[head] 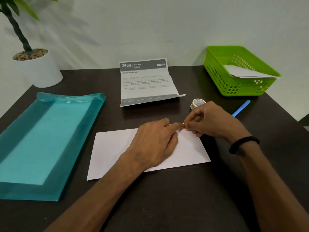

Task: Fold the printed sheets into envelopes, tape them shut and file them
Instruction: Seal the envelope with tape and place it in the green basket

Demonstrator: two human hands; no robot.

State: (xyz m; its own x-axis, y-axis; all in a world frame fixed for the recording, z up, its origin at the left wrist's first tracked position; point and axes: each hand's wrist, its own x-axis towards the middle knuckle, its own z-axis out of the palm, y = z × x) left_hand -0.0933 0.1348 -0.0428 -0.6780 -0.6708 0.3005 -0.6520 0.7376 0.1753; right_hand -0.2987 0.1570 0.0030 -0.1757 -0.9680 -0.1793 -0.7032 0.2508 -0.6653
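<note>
Left hand: my left hand (154, 144) lies flat on the folded white sheet (115, 151), fingers straight, forefinger pressing at the sheet's far edge.
Right hand: my right hand (210, 121) has its fingers curled, pinching a small piece of tape (184, 125) at that same far edge, tip to tip with the left forefinger.
Folded white sheet: near centre of the dark tabletop (167, 198).
Tape roll (197, 103): just beyond my right hand.
Blue pen (241, 108): right of the roll.
Printed sheet (147, 82): far centre, creased, part unfolded.
Green basket (239, 71): far right, white papers inside.
Teal folder (48, 143): left.
Potted plant (33, 64): far left.
</note>
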